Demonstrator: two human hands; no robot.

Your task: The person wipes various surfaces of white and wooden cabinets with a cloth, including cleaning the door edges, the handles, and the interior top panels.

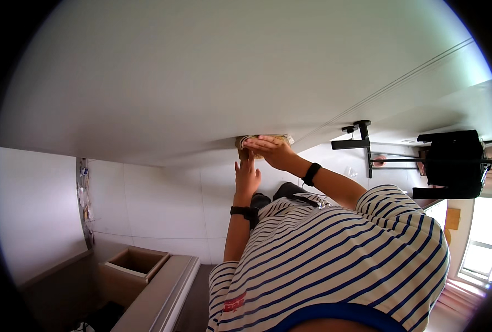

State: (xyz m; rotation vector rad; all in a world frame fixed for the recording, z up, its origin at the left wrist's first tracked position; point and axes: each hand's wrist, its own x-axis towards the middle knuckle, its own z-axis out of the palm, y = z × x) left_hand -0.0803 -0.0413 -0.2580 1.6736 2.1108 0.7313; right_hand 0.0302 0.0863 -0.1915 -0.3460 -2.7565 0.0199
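A folded brownish cloth (241,146) lies against the pale, smooth door panel (196,83). My right hand (273,150) is laid over the cloth, its fingers stretched out and pressing it to the panel. Just below, my left hand (247,178) has its fingers spread, and the fingertips reach the cloth's lower edge. Part of the cloth is hidden under my right hand. Dark bands circle both wrists.
A black lever handle (352,143) sticks out from the door on the right. Beyond it a black bag or cloth (453,164) hangs on a metal rack (370,166). An open brown box (134,265) is at lower left, beside a grey ledge (159,294). Pale tiles (163,203) cover the floor.
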